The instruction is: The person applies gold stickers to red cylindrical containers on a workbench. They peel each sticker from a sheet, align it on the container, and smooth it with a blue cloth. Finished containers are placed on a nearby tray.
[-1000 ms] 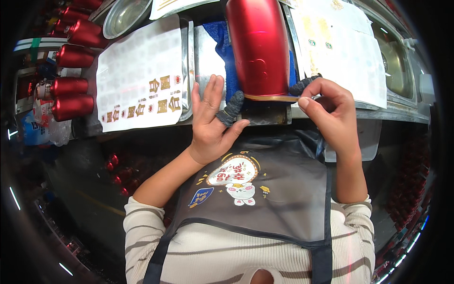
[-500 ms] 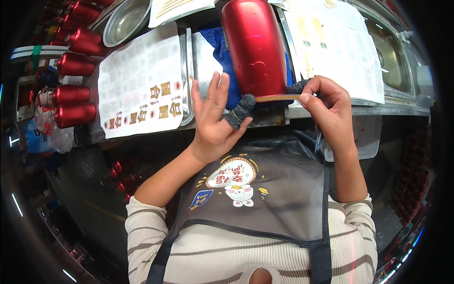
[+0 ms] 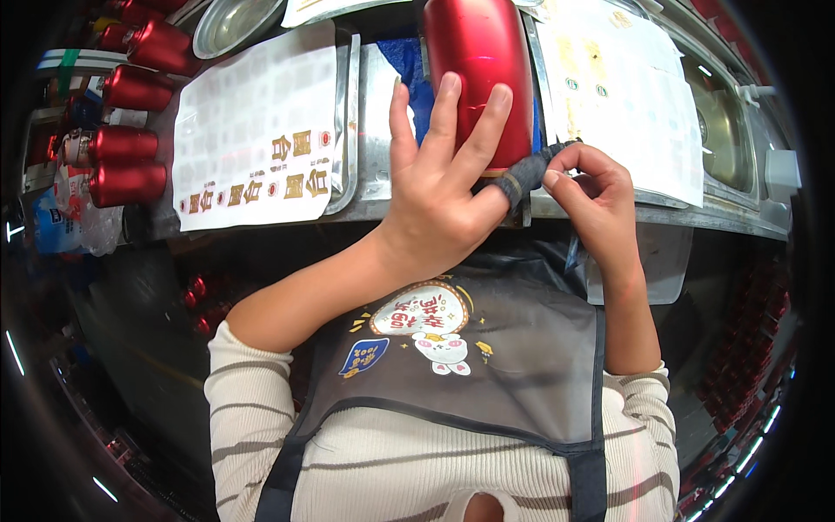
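Observation:
A shiny red metal bottle lies on a blue cloth, its near end toward me. My left hand reaches across that end with three fingers spread over the bottle's side. Dark grey wrapping covers its index finger, which presses along the near rim. Thumb and index finger of my right hand are pinched together at the wrapped fingertip; its own index finger seems wrapped too. A thin brown strip shows at the rim; the left index finger hides its stretch up to the right pinch.
On the left, a white sheet with gold lettering lies over a metal tray. Another white sheet lies right, beside a metal basin. Several red bottles stand far left, near a metal bowl.
My left hand has moved right across the bottle's near end, its wrapped index finger sliding along the brown strip up to my right fingertips. The right hand has barely moved.

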Available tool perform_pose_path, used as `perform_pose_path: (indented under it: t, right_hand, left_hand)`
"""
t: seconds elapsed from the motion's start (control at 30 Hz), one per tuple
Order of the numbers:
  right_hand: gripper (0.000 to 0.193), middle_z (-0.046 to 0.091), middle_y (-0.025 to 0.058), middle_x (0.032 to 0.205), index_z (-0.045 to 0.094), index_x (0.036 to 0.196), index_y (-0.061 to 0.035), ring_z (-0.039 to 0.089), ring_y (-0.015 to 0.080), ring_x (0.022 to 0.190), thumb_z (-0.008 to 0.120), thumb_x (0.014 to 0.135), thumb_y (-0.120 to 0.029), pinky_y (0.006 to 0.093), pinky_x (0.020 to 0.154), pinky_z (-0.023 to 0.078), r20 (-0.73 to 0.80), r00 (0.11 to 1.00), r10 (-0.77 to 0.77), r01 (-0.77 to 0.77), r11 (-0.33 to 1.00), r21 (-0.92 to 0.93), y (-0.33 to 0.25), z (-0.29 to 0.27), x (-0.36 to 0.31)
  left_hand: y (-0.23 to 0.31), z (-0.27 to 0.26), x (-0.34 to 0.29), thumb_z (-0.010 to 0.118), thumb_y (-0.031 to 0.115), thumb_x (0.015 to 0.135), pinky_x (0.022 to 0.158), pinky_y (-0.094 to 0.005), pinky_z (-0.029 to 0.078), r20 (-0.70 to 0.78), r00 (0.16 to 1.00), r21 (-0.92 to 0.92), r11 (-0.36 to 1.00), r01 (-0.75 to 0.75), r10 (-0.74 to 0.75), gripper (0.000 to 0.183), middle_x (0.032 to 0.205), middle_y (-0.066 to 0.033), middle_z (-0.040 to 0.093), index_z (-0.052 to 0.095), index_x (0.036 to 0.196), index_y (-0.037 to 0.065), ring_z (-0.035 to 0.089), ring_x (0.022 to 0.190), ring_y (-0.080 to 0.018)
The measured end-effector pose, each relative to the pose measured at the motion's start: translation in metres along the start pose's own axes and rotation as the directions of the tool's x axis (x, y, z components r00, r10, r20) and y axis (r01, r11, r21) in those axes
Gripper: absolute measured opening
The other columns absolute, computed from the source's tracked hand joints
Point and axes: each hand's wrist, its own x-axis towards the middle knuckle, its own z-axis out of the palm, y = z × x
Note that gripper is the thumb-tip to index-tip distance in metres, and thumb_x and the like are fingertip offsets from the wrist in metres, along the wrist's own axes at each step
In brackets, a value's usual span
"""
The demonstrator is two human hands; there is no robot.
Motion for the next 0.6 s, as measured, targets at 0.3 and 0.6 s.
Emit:
perform_pose_path:
  t: [0.3,0.6]
  right_hand:
    - [0.011,0.052,-0.0027,0.084,0.063,0.084,0.0003,0.044,-0.0002,0.061,0.070,0.088,-0.008,0.0178,0.054,0.032,0.010,0.997,-0.077,0.078,0.987,-0.140,-0.003,0.006,0.001]
    - [0.010,0.057,-0.0028,0.075,0.062,0.083,0.0006,0.046,-0.0010,0.056,0.068,0.087,-0.006,0.0172,0.051,0.033,-0.025,1.000,-0.012,0.011,0.999,-0.031,-0.013,0.003,-0.005]
  left_hand:
    - [-0.017,-0.003,-0.027,0.086,0.021,0.071,0.112,-0.0618,0.026,0.005,0.959,-0.227,0.933,0.278,-0.284,0.064,0.150,-0.0263,0.043,0.064,0.127,0.000,0.046,0.137,-0.0400]
    - [-0.018,-0.004,-0.065,0.081,0.012,0.078,0.112,-0.0678,0.018,0.031,0.986,-0.190,0.968,0.166,-0.163,0.044,0.154,-0.0288,0.036,0.069,0.119,0.002,0.043,0.138,-0.0439]
